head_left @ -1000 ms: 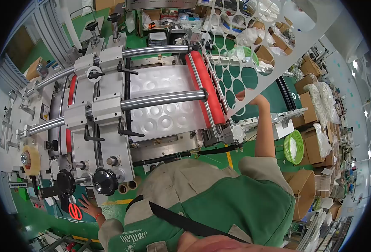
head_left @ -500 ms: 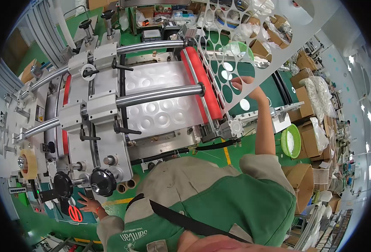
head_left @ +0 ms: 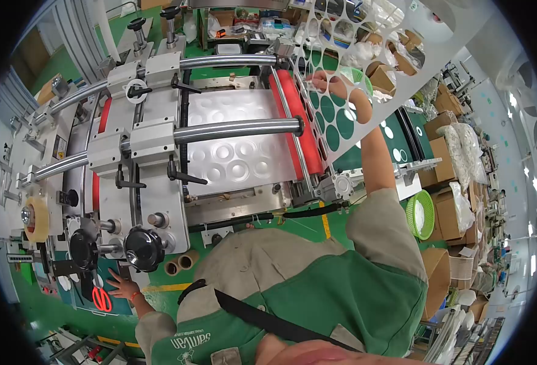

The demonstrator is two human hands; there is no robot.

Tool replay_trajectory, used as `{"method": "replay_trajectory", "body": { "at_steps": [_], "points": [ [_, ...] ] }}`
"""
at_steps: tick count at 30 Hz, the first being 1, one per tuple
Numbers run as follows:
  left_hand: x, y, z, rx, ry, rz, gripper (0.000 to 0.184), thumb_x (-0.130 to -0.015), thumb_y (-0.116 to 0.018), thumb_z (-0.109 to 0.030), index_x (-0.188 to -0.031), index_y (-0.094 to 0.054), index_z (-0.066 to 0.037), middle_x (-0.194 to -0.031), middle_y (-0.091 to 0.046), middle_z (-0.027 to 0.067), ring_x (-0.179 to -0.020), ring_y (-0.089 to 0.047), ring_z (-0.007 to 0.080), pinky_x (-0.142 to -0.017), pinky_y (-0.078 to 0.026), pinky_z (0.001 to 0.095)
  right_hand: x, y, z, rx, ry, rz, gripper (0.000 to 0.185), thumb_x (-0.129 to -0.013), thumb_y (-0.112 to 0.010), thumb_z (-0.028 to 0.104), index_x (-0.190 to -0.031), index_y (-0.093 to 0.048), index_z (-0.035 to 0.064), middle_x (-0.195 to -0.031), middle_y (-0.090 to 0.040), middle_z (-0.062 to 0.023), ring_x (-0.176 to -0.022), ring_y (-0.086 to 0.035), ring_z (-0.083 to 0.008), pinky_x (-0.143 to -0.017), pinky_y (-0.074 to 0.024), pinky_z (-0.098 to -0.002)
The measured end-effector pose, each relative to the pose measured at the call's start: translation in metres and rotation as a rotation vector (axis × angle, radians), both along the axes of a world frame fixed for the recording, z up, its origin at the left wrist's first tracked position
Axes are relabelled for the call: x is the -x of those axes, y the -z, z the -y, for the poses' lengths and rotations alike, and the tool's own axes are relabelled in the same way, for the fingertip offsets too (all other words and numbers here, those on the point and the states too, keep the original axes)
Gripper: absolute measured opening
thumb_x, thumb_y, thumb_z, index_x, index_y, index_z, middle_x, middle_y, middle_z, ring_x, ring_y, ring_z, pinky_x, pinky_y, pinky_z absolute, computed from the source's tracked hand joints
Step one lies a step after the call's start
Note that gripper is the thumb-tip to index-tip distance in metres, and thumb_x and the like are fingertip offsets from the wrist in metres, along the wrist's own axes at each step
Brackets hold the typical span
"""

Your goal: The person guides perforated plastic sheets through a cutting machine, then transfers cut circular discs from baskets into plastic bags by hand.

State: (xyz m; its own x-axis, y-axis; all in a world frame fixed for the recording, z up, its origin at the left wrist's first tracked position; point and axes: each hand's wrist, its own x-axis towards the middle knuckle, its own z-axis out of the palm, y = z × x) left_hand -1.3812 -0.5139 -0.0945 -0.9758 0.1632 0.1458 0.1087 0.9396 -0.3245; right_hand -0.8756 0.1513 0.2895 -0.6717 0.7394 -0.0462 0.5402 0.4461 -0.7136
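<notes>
A white sheet full of round holes rises from the machine's right end. Behind it, partly seen through the holes, my right hand is raised with bent fingers; what it holds, if anything, is hidden. Below it lies a green conveyor belt with white discs and rings. My left hand is spread at the lower left beside orange-handled scissors, over a dark green surface. Between the hands, a translucent sheet with pressed circles lies under the machine's steel bars, left of a red roller.
Black knobs stick out at the machine's near side, by a tape roll. A green basket and cardboard boxes stand at the right. Two cardboard tubes are below the machine.
My right hand has moved up and away, behind the perforated sheet. More white discs and rings show on the belt, farther right. My left hand stays spread near the scissors.
</notes>
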Motion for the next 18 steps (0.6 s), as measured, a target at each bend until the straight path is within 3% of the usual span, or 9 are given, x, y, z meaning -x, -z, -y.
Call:
{"method": "replay_trajectory", "body": {
  "at_steps": [3,6,8,10,13,14,16,17,18],
  "points": [
    [-0.001,-0.001,0.000,-0.010,0.005,-0.014,0.092,-0.079,-0.065,-0.030,-0.142,0.001,-0.041,-0.148,-0.015,0.0064,-0.121,-0.032,0.0541,-0.098,-0.031,0.0567,-0.010,0.014,-0.016,-0.022,0.019,-0.004,0.028,-0.090,-0.054,0.033,-0.095,-0.063,0.0070,-0.071,-0.053,0.0025,-0.068,-0.047,-0.0071,-0.062,-0.0384,-0.0223],
    [-0.005,-0.003,-0.002,-0.017,0.003,-0.026,0.094,-0.077,-0.067,-0.029,-0.142,0.001,-0.040,-0.148,-0.016,0.0064,-0.122,-0.030,0.0536,-0.097,-0.031,0.0570,-0.020,0.024,-0.009,-0.138,0.245,-0.135,0.027,-0.086,-0.062,0.028,-0.087,-0.064,0.0013,-0.067,-0.057,-0.0007,-0.060,-0.047,-0.0077,-0.054,-0.0380,-0.0236],
    [-0.007,-0.010,-0.006,-0.005,-0.001,-0.022,0.097,-0.075,-0.069,-0.028,-0.142,0.001,-0.040,-0.147,-0.017,0.0068,-0.123,-0.028,0.0533,-0.096,-0.031,0.0573,-0.028,0.035,-0.005,-0.226,0.331,-0.329,0.025,-0.083,-0.066,0.024,-0.079,-0.060,-0.0002,-0.058,-0.052,0.0006,-0.050,-0.044,-0.0065,-0.046,-0.0321,-0.0235],
    [-0.006,-0.009,-0.007,-0.005,-0.029,0.005,0.097,-0.076,-0.068,-0.028,-0.142,0.001,-0.039,-0.148,-0.016,0.0070,-0.123,-0.028,0.0535,-0.096,-0.031,0.0573,-0.032,0.049,-0.007,-0.267,0.315,-0.730,0.022,-0.088,-0.058,0.022,-0.083,-0.058,0.0014,-0.057,-0.051,-0.0006,-0.050,-0.047,-0.0082,-0.045,-0.0343,-0.0234],
    [-0.006,-0.011,-0.009,-0.013,-0.044,0.026,0.096,-0.077,-0.066,-0.027,-0.142,0.003,-0.040,-0.149,-0.013,0.0068,-0.124,-0.026,0.0543,-0.098,-0.029,0.0581,-0.024,0.062,-0.020,-0.093,0.504,-0.836,0.025,-0.092,-0.052,0.028,-0.098,-0.049,0.0039,-0.074,-0.059,-0.0050,-0.059,-0.055,-0.0117,-0.053,-0.0430,-0.0227],
    [-0.006,-0.013,-0.011,-0.024,-0.060,0.050,0.096,-0.077,-0.065,-0.025,-0.142,0.004,-0.040,-0.149,-0.011,0.0068,-0.125,-0.025,0.0546,-0.099,-0.028,0.0584,-0.025,0.081,-0.040,-0.041,0.434,-0.814,0.018,-0.095,-0.042,0.023,-0.104,-0.046,0.0085,-0.103,-0.063,-0.0124,-0.078,-0.061,-0.0168,-0.066,-0.0471,-0.0270],
    [-0.005,-0.012,-0.012,-0.016,-0.077,0.072,0.096,-0.077,-0.064,-0.025,-0.142,0.005,-0.040,-0.150,-0.008,0.0066,-0.125,-0.024,0.0549,-0.099,-0.027,0.0585,-0.016,0.107,-0.062,0.020,0.340,-0.756,0.024,-0.096,-0.041,0.031,-0.100,-0.044,0.0082,-0.119,-0.055,-0.0135,-0.100,-0.056,-0.0190,-0.080,-0.0449,-0.0306],
    [-0.003,-0.008,-0.010,-0.043,-0.064,0.065,0.096,-0.078,-0.064,-0.024,-0.141,0.006,-0.041,-0.151,-0.006,0.0065,-0.125,-0.022,0.0553,-0.100,-0.026,0.0586,-0.007,0.114,-0.065,0.044,0.359,-0.779,0.024,-0.094,-0.044,0.031,-0.098,-0.049,0.0071,-0.096,-0.061,-0.0036,-0.085,-0.057,-0.0141,-0.071,-0.0411,-0.0258],
    [-0.005,-0.013,-0.011,-0.029,-0.073,0.096,0.096,-0.078,-0.064,-0.024,-0.141,0.006,-0.041,-0.151,-0.005,0.0066,-0.125,-0.022,0.0555,-0.100,-0.026,0.0587,0.002,0.112,-0.054,-0.035,0.335,-0.721,0.029,-0.095,-0.043,0.033,-0.093,-0.052,0.0052,-0.084,-0.058,-0.0024,-0.075,-0.051,-0.0112,-0.067,-0.0394,-0.0247]
  ]
}}
